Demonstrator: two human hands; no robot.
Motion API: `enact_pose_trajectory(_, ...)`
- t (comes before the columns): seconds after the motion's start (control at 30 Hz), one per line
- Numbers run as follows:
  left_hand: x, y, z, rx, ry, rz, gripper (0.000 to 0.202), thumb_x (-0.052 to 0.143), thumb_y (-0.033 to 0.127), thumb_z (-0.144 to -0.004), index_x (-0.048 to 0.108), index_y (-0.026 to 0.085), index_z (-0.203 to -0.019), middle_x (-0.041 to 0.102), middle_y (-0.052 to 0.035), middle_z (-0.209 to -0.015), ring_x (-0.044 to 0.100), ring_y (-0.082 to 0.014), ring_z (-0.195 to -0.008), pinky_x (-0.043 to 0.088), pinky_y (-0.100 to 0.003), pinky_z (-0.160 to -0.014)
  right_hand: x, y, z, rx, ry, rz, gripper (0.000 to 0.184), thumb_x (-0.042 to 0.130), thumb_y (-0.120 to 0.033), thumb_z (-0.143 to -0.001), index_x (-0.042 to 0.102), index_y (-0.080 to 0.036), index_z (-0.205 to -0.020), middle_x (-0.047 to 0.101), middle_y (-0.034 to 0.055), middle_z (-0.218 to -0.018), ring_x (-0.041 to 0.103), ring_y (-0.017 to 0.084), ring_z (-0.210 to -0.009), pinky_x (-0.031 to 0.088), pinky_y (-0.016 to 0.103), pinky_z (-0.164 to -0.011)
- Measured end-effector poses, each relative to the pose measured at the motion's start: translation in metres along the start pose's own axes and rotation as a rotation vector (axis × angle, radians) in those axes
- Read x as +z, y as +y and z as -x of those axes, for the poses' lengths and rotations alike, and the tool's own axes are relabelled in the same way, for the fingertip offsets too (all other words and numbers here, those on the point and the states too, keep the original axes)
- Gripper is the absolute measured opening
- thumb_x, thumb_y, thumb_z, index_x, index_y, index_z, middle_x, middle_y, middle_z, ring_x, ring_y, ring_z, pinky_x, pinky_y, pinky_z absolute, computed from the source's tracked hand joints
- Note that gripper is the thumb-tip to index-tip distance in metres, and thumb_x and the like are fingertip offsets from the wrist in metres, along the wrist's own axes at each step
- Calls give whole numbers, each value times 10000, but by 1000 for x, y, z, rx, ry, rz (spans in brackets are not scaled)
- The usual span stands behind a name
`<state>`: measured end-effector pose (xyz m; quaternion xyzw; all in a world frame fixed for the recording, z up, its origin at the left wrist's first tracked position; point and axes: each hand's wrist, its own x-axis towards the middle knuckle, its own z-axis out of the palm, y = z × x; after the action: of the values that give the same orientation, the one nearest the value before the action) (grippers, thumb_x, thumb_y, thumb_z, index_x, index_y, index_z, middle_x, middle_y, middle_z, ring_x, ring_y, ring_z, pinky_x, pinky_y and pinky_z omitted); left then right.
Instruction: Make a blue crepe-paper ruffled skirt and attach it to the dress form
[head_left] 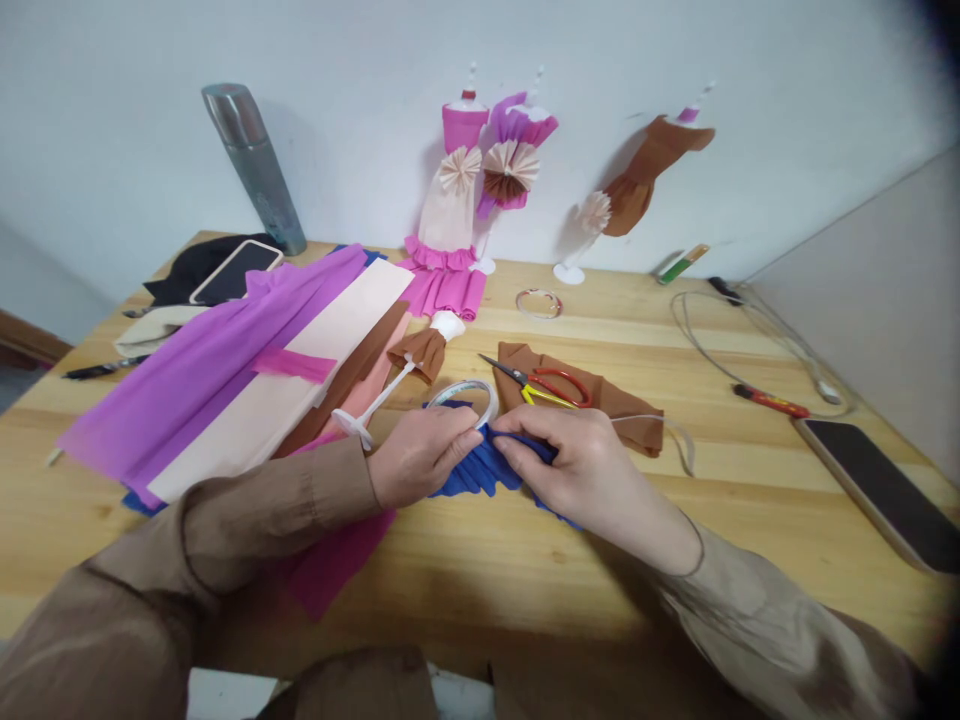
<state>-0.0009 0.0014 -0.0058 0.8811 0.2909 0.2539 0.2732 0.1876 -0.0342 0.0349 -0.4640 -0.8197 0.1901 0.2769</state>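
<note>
A pleated piece of blue crepe paper [480,473] lies on the wooden table [480,570] in front of me. My left hand [418,455] pinches its left part, fingers closed. My right hand [581,460] pinches its upper right edge, thumb and fingers pressed together. A roll of clear tape [470,392] sits just behind both hands. Red and yellow scissors [541,384] rest on brown crepe paper [600,398] behind my right hand. A small white mannequin stand with a brown paper skirt [409,365] lies on its side by my left hand.
Purple, cream, pink and brown paper sheets [247,375] spread at left. Three dressed paper mannequins [480,190] stand by the wall, next to a metal flask [255,165]. A phone [881,490] lies at right, another phone [236,272] at back left, cables [757,340] at right.
</note>
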Motion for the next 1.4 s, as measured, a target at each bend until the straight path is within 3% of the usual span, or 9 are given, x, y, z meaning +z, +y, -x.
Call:
enact_pose_trajectory(0.23, 7, -7, 2, 69, 20, -172, 450, 119, 409, -996, 394, 200, -708, 488, -10, -637, 469, -153, -610, 345, -287, -588, 4, -2, 3, -23, 10, 41, 143, 522, -134, -843, 636, -147, -757, 625, 7, -604, 543, 102, -524, 387, 216, -524)
enact_pose_trajectory(0.37, 7, -7, 1, 83, 28, -170, 439, 131, 400, -999, 392, 200, -709, 477, -2, -628, 455, -147, -592, 339, -284, -577, 3, -2, 1, 58, -18, -53, 143, 542, -174, -843, 607, -158, -717, 569, -23, -540, 480, 85, -467, 359, 218, -495)
enact_pose_trajectory(0.5, 6, -7, 1, 100, 38, -165, 428, 145, 393, -1000, 390, 201, -707, 471, 4, -622, 453, -143, -587, 336, -279, -574, 3, -1, -1, 79, -57, -122, 133, 539, -178, -833, 643, -159, -753, 604, -14, -583, 514, 91, -505, 383, 218, -520)
enact_pose_trajectory(0.67, 6, -6, 1, 120, 53, -158, 427, 148, 394, -1001, 375, 202, -694, 480, 3, -625, 459, -138, -590, 342, -273, -572, 3, 1, -4, 202, -52, -231, 152, 537, -210, -809, 646, -158, -717, 601, -4, -573, 494, 101, -491, 381, 223, -483)
enact_pose_trajectory(1.4, 6, -6, 2, 114, 21, -172, 458, 132, 413, -998, 398, 199, -693, 504, -11, -627, 479, -147, -598, 351, -279, -577, 6, 8, -9, 339, -29, -244, 162, 610, -261, -731, 546, -177, -609, 581, -12, -526, 489, 109, -488, 382, 221, -476)
